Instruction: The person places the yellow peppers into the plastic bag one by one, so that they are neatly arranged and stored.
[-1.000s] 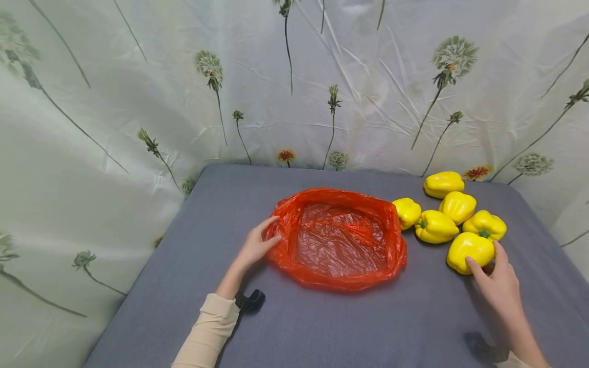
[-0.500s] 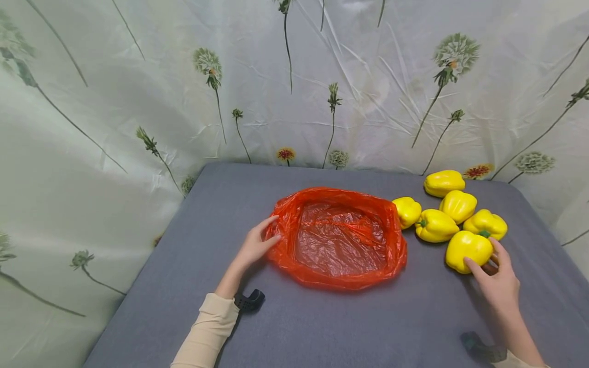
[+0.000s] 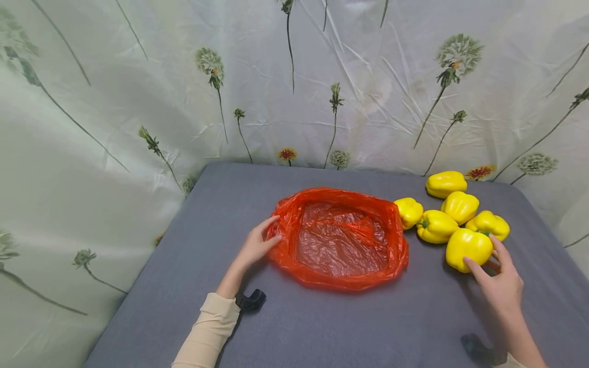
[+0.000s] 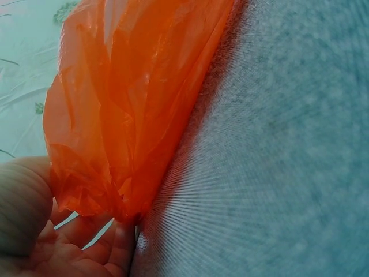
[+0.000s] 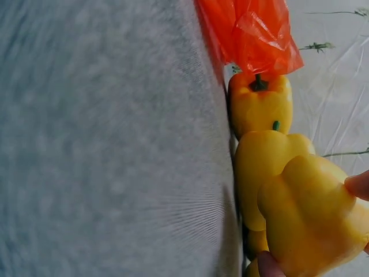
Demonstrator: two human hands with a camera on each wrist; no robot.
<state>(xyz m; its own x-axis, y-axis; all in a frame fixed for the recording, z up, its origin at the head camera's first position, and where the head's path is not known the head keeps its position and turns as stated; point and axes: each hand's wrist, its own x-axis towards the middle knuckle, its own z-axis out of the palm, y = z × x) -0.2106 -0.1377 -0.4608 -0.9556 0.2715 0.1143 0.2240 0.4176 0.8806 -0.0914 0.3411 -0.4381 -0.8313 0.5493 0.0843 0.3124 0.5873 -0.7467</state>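
Note:
A red plastic bag [image 3: 342, 281], its mouth spread wide in a rough rectangle, rests on the grey table. At the bag's left side is my left hand [image 3: 255, 245], thumb and forefinger apart and fingertips touching the plastic; in the left wrist view the bag's crumpled end [image 4: 115, 167] lies against the fingers. My right hand [image 3: 501, 283] holds a yellow bell pepper [image 3: 468, 249] between thumb and fingers, nearest me in the group of peppers. In the right wrist view the held pepper [image 5: 311, 213] partly hides the others.
Several more yellow bell peppers lie right of the bag, including one [image 3: 437, 226] with its green stem toward the bag and one [image 3: 446, 184] near the back edge. A grey cloth covers the table [image 3: 349, 327]. Behind hangs a curtain [image 3: 294, 92] with dandelion prints.
The pepper in my right hand has shifted very slightly away from me and left. The left hand and the bag look the same as before.

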